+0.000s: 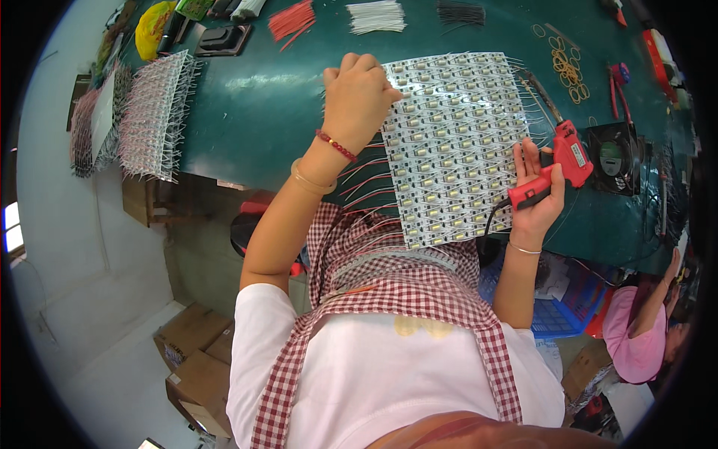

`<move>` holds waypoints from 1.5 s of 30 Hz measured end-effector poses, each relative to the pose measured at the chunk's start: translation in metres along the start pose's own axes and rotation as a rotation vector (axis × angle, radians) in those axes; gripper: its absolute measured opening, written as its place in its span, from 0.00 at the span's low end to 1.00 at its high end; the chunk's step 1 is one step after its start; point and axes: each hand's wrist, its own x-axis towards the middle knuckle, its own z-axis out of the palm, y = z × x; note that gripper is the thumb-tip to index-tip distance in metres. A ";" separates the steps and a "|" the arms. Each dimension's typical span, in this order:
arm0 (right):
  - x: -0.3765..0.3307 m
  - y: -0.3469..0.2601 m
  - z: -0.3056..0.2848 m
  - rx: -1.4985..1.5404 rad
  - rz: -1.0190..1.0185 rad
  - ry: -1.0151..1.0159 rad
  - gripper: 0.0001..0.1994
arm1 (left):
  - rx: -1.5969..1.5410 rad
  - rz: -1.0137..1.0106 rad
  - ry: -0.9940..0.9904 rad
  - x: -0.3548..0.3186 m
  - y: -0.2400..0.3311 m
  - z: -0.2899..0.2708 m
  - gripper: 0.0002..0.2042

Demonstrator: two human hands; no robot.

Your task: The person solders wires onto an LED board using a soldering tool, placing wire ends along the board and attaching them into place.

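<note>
Right hand [534, 215] gripping red soldering gun [573, 153] — left hand [357, 96] curled at circuit-board panel [453, 150] — any pinch unclear.

A white rectangular circuit-board panel [456, 153] is patterned with rows of pale-yellow chips [428, 182]. Right of the panel: a red-and-black soldering tool [573, 156]. Around it: a glossy dark-green surface [247, 127]. Below it: a red-and-white checked cloth apron [419, 295].

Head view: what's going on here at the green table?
A person's right hand holds a red soldering gun by the right side of a white circuit-board panel. Their left hand is at the panel's upper left edge, fingers bent; whether it grips a wire is unclear. Red wires, white wires and black wires lie bundled farther back on the table.
</note>
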 end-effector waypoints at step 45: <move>0.004 -0.001 -0.007 0.028 -0.002 -0.015 0.14 | -0.030 -0.012 0.074 -0.011 0.024 0.015 0.11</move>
